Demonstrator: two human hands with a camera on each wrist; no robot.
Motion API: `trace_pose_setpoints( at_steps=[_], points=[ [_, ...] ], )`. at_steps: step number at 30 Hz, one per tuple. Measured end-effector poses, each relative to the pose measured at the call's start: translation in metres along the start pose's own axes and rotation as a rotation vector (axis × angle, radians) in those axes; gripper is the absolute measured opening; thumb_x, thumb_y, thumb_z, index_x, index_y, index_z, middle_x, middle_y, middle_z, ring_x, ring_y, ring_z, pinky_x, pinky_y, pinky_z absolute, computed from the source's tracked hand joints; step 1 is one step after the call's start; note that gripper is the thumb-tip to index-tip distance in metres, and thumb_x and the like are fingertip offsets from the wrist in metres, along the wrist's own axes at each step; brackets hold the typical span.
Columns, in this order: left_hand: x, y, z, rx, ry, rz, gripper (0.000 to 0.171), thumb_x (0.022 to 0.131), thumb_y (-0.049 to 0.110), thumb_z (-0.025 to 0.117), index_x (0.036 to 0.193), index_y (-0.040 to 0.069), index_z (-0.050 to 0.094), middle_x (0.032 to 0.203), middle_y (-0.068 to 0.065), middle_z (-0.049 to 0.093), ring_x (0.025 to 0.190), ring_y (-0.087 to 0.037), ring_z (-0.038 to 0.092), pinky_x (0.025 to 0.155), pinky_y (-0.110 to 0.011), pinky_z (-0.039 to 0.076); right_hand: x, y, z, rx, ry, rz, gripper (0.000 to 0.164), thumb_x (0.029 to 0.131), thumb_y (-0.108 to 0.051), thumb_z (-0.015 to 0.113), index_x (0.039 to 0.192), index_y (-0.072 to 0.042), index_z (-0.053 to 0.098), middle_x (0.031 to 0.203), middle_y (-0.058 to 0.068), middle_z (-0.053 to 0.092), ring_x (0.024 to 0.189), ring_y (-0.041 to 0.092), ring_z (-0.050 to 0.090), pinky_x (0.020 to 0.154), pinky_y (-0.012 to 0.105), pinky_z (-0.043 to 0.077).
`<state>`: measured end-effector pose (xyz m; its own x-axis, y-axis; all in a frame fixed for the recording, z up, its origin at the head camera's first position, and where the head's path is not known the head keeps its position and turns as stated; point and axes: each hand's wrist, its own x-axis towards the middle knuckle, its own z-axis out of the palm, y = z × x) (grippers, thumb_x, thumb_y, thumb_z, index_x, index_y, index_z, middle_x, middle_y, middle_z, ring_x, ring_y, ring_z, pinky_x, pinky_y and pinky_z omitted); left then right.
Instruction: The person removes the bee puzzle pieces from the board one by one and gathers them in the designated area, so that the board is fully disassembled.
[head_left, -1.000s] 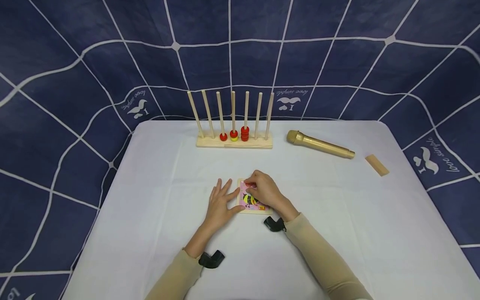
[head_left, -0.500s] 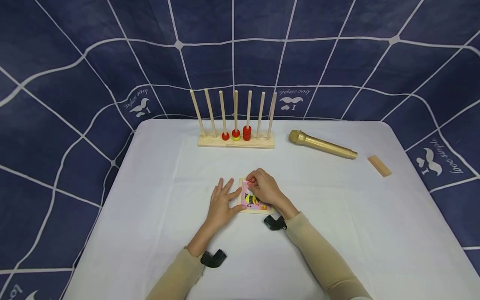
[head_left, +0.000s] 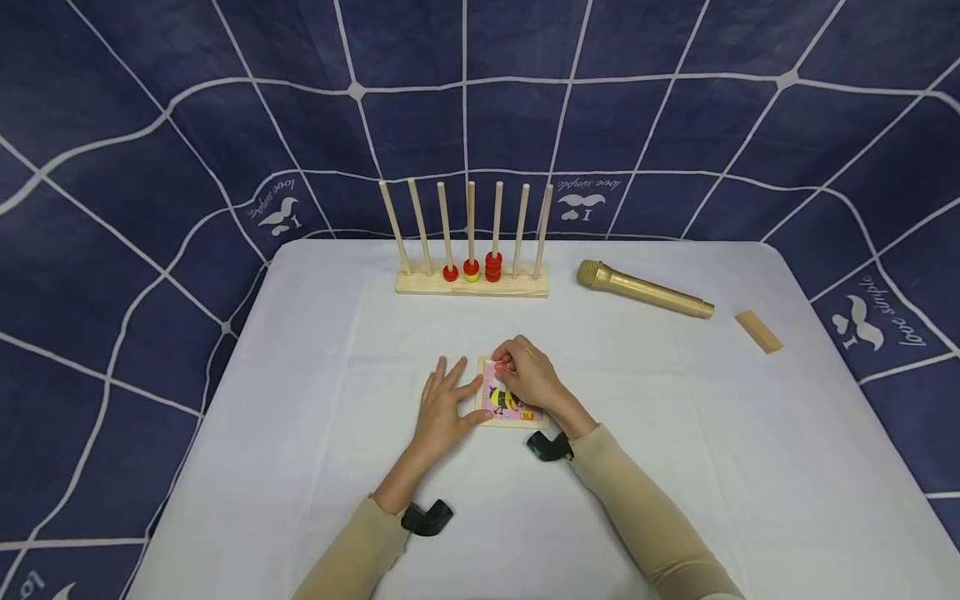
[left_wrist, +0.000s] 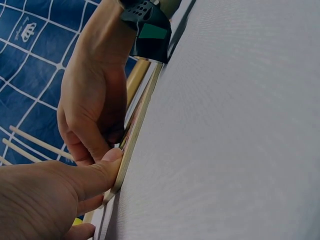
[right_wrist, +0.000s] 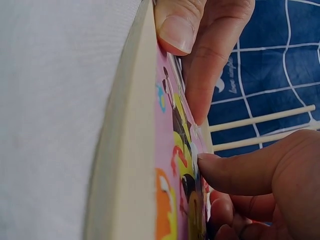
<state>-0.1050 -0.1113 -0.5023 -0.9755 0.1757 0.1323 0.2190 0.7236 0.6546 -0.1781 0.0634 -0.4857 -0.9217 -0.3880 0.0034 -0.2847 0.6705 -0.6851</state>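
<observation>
Bending over the board, the right hand (head_left: 531,372) has its fingers curled and the thumb close to them, at the upper part of the picture; if a small piece is pinched there, I cannot tell, because the fingers hide it. The board (head_left: 517,423), a pink picture in a pale wooden frame, lies flat directly under this grip, with the striped bee (head_left: 501,398) showing just nearer to the person. Just left of the grip, the left hand (head_left: 440,414) keeps its fingers spread, the thumb resting on the frame and the forefinger at its left edge. Compared with half a second ago, almost nothing has changed: both hands stay at the same places, so the work seems to be a fine adjustment on one spot, with the board steadied. Farther ahead of the grip stands the peg rack (head_left: 510,287) with some rings (head_left: 492,267); ahead and right lies a golden microphone (head_left: 647,291), and beyond it, farther right, a wooden strip (head_left: 759,332).
</observation>
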Motion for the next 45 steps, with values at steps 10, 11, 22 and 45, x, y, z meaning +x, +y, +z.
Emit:
trace_pose_setpoints(
  at_steps=[10,11,22,45],
  points=[
    [0.0001,0.0001,0.0003,-0.005,-0.003,-0.001,0.059,0.074,0.029,0.082,0.125,0.005,0.066,0.151,-0.023,0.041,0.145,-0.050,0.018,0.116,-0.063,0.016,-0.0015,-0.0006,-0.0004,0.007,0.003,0.014,0.017,0.086,-0.005,0.070,0.102,-0.005,0.065,0.088,0.004,0.053,0.077,0.015,0.049,0.071,0.029,0.041],
    [0.0002,0.0003,0.0002,-0.002,-0.002,0.002,0.059,0.074,0.029,0.082,0.125,0.005,0.066,0.150,-0.023,0.041,0.145,-0.050,0.018,0.116,-0.063,0.017,-0.0015,-0.0006,-0.0004,0.008,0.003,0.014,0.017,0.086,-0.005,0.070,0.102,-0.005,0.065,0.088,0.005,0.053,0.077,0.015,0.049,0.071,0.029,0.041],
    [0.0011,-0.0004,0.0000,0.012,-0.006,0.004,0.059,0.074,0.030,0.082,0.125,0.005,0.066,0.150,-0.023,0.042,0.145,-0.051,0.019,0.115,-0.064,0.018,-0.0007,-0.0009,0.0000,0.021,0.010,0.019,0.017,0.087,-0.006,0.069,0.104,-0.006,0.067,0.092,0.005,0.057,0.075,0.014,0.048,0.070,0.028,0.040],
    [0.0016,-0.0004,0.0009,-0.010,0.018,0.003,0.059,0.074,0.027,0.083,0.125,0.004,0.066,0.149,-0.023,0.043,0.145,-0.050,0.020,0.115,-0.063,0.018,0.0004,-0.0006,-0.0005,0.063,0.012,-0.008,0.016,0.089,-0.004,0.067,0.103,-0.012,0.066,0.084,0.003,0.055,0.073,0.014,0.046,0.068,0.027,0.036]
  ],
)
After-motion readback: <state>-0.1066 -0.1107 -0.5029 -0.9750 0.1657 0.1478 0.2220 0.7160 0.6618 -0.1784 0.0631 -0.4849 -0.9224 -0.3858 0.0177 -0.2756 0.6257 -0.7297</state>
